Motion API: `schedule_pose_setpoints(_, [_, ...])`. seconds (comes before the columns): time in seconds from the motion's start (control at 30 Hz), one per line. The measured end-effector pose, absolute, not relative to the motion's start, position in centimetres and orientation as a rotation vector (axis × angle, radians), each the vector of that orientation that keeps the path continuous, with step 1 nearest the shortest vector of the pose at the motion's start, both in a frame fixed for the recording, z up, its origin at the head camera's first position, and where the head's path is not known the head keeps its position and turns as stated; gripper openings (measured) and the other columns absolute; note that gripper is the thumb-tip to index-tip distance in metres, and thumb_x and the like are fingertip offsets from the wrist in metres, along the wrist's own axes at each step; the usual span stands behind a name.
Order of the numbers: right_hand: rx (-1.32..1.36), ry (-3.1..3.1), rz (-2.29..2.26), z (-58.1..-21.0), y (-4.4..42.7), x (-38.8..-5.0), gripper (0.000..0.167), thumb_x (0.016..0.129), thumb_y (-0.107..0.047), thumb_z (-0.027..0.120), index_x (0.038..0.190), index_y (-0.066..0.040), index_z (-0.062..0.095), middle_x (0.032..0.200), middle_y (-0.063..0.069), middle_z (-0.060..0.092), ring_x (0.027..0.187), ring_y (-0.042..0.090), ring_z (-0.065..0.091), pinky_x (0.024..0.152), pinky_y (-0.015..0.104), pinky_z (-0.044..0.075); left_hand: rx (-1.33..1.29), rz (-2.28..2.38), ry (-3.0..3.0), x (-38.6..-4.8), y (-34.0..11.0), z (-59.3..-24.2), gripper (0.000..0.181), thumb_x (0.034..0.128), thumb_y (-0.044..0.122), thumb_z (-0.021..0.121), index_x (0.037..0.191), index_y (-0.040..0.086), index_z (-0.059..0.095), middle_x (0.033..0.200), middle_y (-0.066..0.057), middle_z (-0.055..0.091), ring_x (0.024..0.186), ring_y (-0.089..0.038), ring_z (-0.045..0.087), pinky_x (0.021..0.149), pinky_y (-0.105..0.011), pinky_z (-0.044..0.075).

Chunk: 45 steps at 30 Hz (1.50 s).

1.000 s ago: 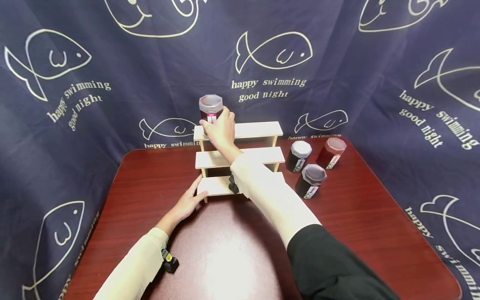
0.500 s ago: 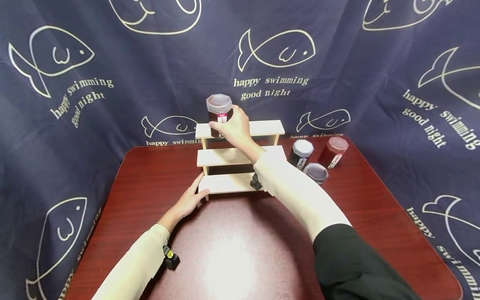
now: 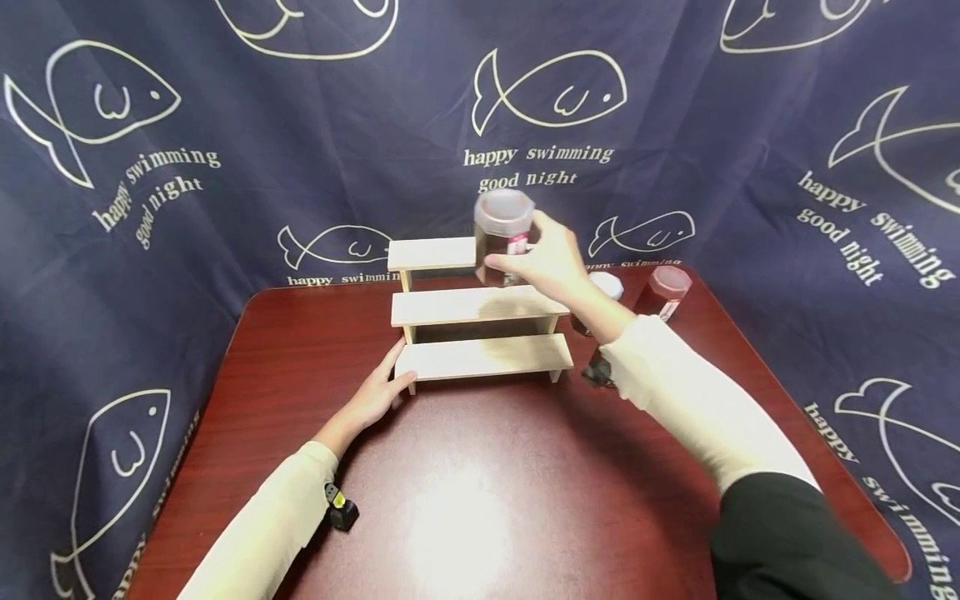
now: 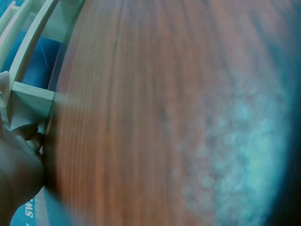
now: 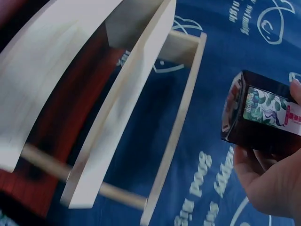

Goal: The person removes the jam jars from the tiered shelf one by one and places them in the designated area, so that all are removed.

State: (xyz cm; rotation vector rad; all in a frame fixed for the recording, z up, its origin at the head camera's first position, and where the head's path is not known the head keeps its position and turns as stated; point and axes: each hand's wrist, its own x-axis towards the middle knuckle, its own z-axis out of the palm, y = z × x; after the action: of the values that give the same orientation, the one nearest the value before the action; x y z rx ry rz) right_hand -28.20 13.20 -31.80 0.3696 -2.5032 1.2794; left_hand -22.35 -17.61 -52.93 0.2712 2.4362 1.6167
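My right hand (image 3: 551,260) grips a jar of dark contents (image 3: 495,250) with a translucent octagonal lid and pink-and-white label. The jar is upright in the air at the right half of the pale wooden three-step display shelf (image 3: 480,306), hiding part of its top step. In the right wrist view, fingers and thumb wrap the jar (image 5: 263,113), apart from the shelf. At the shelf's left end, my left hand (image 3: 371,397) holds the lowest step, thumb on top and fingers at the outer side. The left wrist view shows the fingers (image 4: 28,134) curled at the end support.
Right of the shelf, a white-lidded jar (image 3: 606,286) and a red jar (image 3: 666,290) stand on the reddish-brown table (image 3: 300,333). My right forearm mostly hides another dark jar there. A dark blue fish-print curtain (image 3: 337,142) hangs close behind.
My right hand has carried the jar rightward from the left end of the top step, and its forearm swung right over the standing jars. The left hand stays on the shelf.
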Motion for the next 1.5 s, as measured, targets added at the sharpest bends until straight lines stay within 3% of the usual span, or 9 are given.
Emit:
schedule_pose_setpoints(0.13, [0.343, -2.511, 1.233, -32.0, 17.1, -26.5, 0.070, 0.068, -0.040, 0.093, 0.126, -0.012, 0.066, 0.111, 0.006, 0.071, 0.096, 0.019, 0.063, 0.083, 0.036, 0.049, 0.270, 1.602, 2.404, -22.0, -17.1, -51.8, 0.073, 0.1047, 0.021, 0.056, 0.164, 0.019, 0.013, 0.149, -0.030, 0.039, 0.056, -0.026, 0.052, 0.060, -0.039, 0.049])
schedule_pose_setpoints(0.4, [0.229, -2.513, 1.206, -32.9, 24.1, -23.8, 0.067, 0.073, -0.036, 0.092, 0.129, -0.012, 0.065, 0.112, 0.009, 0.070, 0.095, 0.014, 0.062, 0.079, 0.022, 0.046, 0.290, 1.553, 2.438, -21.0, -16.8, -49.2, 0.071, 0.1049, 0.017, 0.055, 0.163, 0.012, 0.014, 0.151, -0.029, 0.037, 0.061, -0.031, 0.056, 0.067, -0.042, 0.051])
schedule_pose_setpoints(0.67, [0.113, -2.539, 1.098, -35.0, 29.8, -22.4, 0.066, 0.074, -0.035, 0.092, 0.129, -0.012, 0.065, 0.108, 0.008, 0.069, 0.085, 0.007, 0.061, 0.070, 0.017, 0.045, 0.258, 1.569, 2.455, -22.1, -18.0, -52.4, 0.074, 0.1047, 0.027, 0.056, 0.164, 0.023, 0.013, 0.156, -0.023, 0.032, 0.058, -0.024, 0.054, 0.063, -0.039, 0.050])
schedule_pose_setpoints(0.83, [0.030, -2.559, 1.057, -36.4, 33.8, -21.9, 0.064, 0.074, -0.031, 0.092, 0.129, -0.013, 0.065, 0.096, -0.004, 0.066, 0.079, 0.008, 0.057, 0.066, 0.019, 0.043, 0.287, 1.578, 2.459, -22.4, -17.9, -52.6, 0.073, 0.1039, 0.030, 0.057, 0.164, 0.028, 0.015, 0.153, -0.020, 0.036, 0.057, -0.022, 0.053, 0.062, -0.038, 0.050])
schedule_pose_setpoints(0.93, [-0.027, -2.570, 1.059, -37.5, 35.9, -21.8, 0.066, 0.075, -0.028, 0.092, 0.133, -0.013, 0.062, 0.094, -0.013, 0.062, 0.081, 0.007, 0.056, 0.068, 0.017, 0.043, 0.300, 1.578, 2.455, -22.5, -17.8, -52.6, 0.074, 0.1038, 0.030, 0.057, 0.164, 0.028, 0.014, 0.152, -0.021, 0.037, 0.057, -0.022, 0.053, 0.061, -0.037, 0.050])
schedule_pose_setpoints(1.07, [-0.093, -2.585, 1.069, -39.1, 38.1, -21.8, 0.071, 0.076, -0.028, 0.091, 0.137, -0.010, 0.058, 0.098, -0.015, 0.059, 0.086, 0.006, 0.053, 0.073, 0.016, 0.040, 0.297, 1.581, 2.471, -22.5, -17.8, -52.7, 0.074, 0.1032, 0.031, 0.058, 0.164, 0.030, 0.015, 0.152, -0.020, 0.038, 0.057, -0.021, 0.052, 0.060, -0.035, 0.049])
schedule_pose_setpoints(1.23, [-0.174, -2.630, 1.096, -42.0, 40.2, -21.7, 0.073, 0.077, -0.027, 0.090, 0.137, -0.003, 0.055, 0.099, 0.001, 0.061, 0.084, 0.009, 0.053, 0.071, 0.018, 0.041, 0.279, 1.572, 2.457, -22.4, -17.8, -52.6, 0.073, 0.1038, 0.029, 0.057, 0.164, 0.030, 0.015, 0.152, -0.020, 0.038, 0.057, -0.021, 0.053, 0.062, -0.036, 0.050])
schedule_pose_setpoints(1.5, [-0.229, -2.690, 1.159, -46.7, 41.8, -21.6, 0.079, 0.077, -0.024, 0.090, 0.140, 0.003, 0.050, 0.118, 0.020, 0.059, 0.096, 0.015, 0.052, 0.081, 0.018, 0.038, 0.278, 1.590, 2.444, -22.2, -17.6, -52.8, 0.073, 0.1035, 0.027, 0.058, 0.164, 0.029, 0.016, 0.150, -0.022, 0.040, 0.059, -0.022, 0.054, 0.063, -0.037, 0.049])
